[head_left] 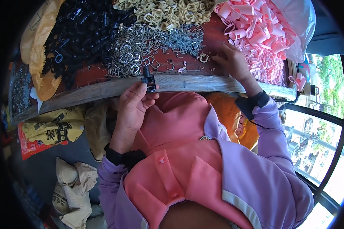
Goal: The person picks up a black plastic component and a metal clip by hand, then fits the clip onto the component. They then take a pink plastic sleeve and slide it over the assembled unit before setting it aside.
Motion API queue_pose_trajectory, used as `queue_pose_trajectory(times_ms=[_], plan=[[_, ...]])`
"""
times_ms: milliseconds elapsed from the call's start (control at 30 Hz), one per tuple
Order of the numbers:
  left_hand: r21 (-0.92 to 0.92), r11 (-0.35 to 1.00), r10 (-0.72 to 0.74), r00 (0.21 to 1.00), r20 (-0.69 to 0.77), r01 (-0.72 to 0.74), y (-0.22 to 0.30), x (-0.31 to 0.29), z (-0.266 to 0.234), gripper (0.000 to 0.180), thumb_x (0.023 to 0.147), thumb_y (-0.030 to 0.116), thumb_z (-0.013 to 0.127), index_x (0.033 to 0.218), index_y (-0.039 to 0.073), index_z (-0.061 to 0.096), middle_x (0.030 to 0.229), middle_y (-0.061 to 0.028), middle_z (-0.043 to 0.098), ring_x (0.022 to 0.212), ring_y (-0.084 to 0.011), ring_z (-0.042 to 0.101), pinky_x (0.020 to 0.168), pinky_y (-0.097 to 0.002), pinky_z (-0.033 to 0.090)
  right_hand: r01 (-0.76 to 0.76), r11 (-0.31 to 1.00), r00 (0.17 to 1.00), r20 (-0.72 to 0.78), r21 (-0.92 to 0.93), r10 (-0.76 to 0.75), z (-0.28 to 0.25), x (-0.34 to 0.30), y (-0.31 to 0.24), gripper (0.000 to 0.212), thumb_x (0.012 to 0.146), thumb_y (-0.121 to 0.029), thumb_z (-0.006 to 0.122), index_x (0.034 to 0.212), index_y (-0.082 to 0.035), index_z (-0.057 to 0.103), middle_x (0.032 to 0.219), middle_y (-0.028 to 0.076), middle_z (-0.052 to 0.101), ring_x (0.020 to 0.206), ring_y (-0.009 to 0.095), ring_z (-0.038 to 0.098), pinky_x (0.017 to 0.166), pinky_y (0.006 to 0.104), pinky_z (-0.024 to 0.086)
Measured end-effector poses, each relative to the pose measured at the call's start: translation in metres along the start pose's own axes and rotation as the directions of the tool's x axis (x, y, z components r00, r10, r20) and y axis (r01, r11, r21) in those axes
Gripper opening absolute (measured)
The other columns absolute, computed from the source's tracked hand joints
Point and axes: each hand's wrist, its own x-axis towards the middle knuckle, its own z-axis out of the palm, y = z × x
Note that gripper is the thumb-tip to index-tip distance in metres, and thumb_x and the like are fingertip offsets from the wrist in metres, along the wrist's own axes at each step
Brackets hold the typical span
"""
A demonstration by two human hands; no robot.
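My left hand is closed, pinching a small black plastic fitting with a stem pointing up, just in front of the table's wooden edge. Over the table, my right hand reaches toward the pile of small pink plastic pieces. Its fingers are bent and apart, and nothing shows between them. Close to its fingertips lies a single cream-coloured ring. Behind the black fitting spreads a heap of bent metal hooks, with finer metal pieces to its right.
Black plastic parts are heaped at the left, beside a yellow sack. Cream rings lie at the back. Larger pink curled pieces sit at the back right. A wooden rail edges the table; sacks lie on the floor.
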Motion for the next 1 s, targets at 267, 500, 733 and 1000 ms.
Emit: queue_pose_trajectory(times_ms=[267,500,733,1000], plan=[[0.022,1.0,-0.009,1.0,-0.001,0.009,-0.001,0.0,0.004,0.019,0.083,0.015,0.051,0.096,0.001,0.053,0.089,-0.0107,0.059,0.072,-0.0142,0.059,0.057,-0.0192,0.048,0.011,0.93,1.0,0.022,0.367,-0.02,-0.012,-0.01,-0.001,0.014,0.075,-0.004,0.058,0.088,0.0,0.056,0.078,0.006,0.054,0.066,0.013,0.054,0.057,0.0248,0.044],[0.057,0.998,-0.036,0.999,0.032,0.034,-0.002,0.0,0.015,0.022,0.081,0.014,0.055,0.098,0.001,0.053,0.089,-0.0086,0.059,0.074,-0.0154,0.06,0.06,-0.02,0.048,-0.164,0.447,0.974,0.216,0.879,-0.066,-0.012,0.005,-0.079,0.014,0.078,-0.006,0.056,0.09,0.001,0.056,0.082,0.007,0.055,0.068,0.01,0.054,0.06,0.0228,0.045],[0.068,0.998,-0.019,0.994,0.11,0.012,-0.003,-0.006,0.012,0.026,0.083,0.016,0.052,0.104,0.001,0.051,0.091,-0.009,0.059,0.078,-0.0178,0.06,0.063,-0.0212,0.05,0.225,0.577,0.903,0.054,0.785,-0.426,0.015,0.022,-0.128,0.014,0.079,-0.006,0.054,0.089,0.003,0.055,0.083,0.007,0.054,0.07,0.012,0.055,0.06,0.0223,0.046],[-0.028,0.999,-0.041,0.995,0.093,0.044,-0.007,-0.009,0.009,0.026,0.082,0.018,0.052,0.104,0.002,0.052,0.089,-0.0091,0.059,0.077,-0.0174,0.06,0.063,-0.0206,0.051,-0.1,0.425,0.955,0.206,0.9,-0.212,0.023,0.013,-0.136,0.009,0.08,-0.007,0.055,0.082,0.001,0.055,0.08,0.004,0.055,0.071,0.009,0.054,0.064,0.0215,0.045]])
